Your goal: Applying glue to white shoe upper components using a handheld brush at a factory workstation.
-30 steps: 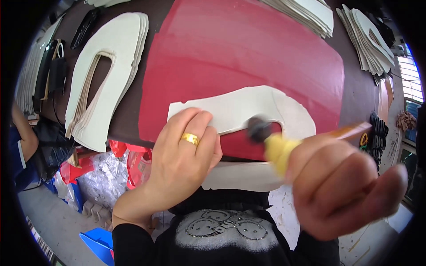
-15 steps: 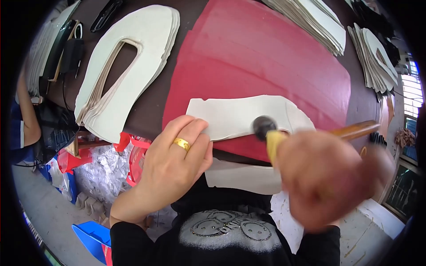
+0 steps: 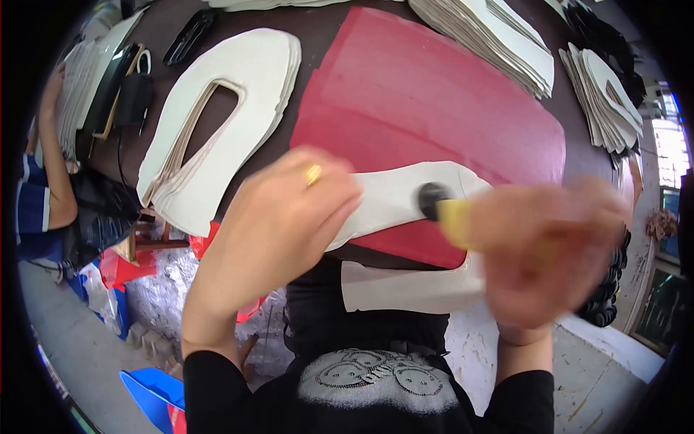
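Note:
A white U-shaped cut piece [image 3: 394, 199] lies on a red board [image 3: 426, 108] at the table's near edge. My left hand [image 3: 278, 217], with a gold ring, presses flat on the piece's left part. My right hand [image 3: 549, 249], blurred by motion, grips a brush [image 3: 441, 206] with a yellow neck and a dark round head; the head touches the white piece near its middle. The lower arm of the piece hangs over the table edge under my right hand.
A stack of the same white U-shaped pieces [image 3: 217, 123] lies to the left of the red board. More stacks [image 3: 499, 43] sit at the back and right [image 3: 607, 94]. Another person's arm [image 3: 50, 173] works at the far left. Red bags [image 3: 119, 264] lie on the floor.
My right hand has moved with the brush and is now blurred. My left hand has slid a little up and right on the white piece.

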`<state>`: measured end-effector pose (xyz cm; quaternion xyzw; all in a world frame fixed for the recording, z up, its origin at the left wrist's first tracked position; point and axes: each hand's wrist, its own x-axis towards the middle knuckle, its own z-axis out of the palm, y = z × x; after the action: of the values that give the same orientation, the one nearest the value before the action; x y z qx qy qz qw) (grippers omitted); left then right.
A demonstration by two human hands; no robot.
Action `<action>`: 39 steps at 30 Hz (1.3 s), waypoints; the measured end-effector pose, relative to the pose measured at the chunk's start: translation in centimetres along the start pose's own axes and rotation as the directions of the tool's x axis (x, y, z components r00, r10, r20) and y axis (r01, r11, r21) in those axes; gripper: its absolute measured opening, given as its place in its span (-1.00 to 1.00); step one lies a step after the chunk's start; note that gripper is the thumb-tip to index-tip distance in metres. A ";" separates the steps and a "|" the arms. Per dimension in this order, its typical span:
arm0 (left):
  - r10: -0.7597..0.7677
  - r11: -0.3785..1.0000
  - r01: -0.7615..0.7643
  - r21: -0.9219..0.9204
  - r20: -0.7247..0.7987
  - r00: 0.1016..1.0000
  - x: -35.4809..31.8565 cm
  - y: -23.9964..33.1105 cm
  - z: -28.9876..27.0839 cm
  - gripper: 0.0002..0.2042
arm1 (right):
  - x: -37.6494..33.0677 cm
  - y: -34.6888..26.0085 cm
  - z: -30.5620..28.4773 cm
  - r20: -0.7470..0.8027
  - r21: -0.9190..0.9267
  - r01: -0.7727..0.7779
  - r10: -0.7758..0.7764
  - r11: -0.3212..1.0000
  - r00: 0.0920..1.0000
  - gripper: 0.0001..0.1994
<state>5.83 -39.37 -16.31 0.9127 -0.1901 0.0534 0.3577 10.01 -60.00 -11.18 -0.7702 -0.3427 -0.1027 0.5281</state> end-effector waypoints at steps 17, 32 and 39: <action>0.007 0.941 -0.017 0.339 0.030 1.000 1.2 5.4 3.8 -0.60 | -3.3 2.3 -11.7 -0.463 0.392 0.012 0.186 0.920 0.867 -0.66; -0.031 0.961 0.042 0.274 -0.045 0.999 2.4 6.0 3.2 -0.67 | -2.0 4.4 -7.1 -0.114 0.466 -0.139 0.215 0.874 0.970 -0.68; -0.310 0.913 0.358 0.197 -0.239 0.920 1.7 4.6 1.5 -0.68 | -1.6 3.2 -8.9 -0.106 0.637 -0.022 0.116 0.771 0.988 -0.69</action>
<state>5.55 -43.99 -14.16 0.9575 0.0147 0.1062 0.2677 12.71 -69.19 -10.64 -0.5505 -0.2909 -0.0155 0.7824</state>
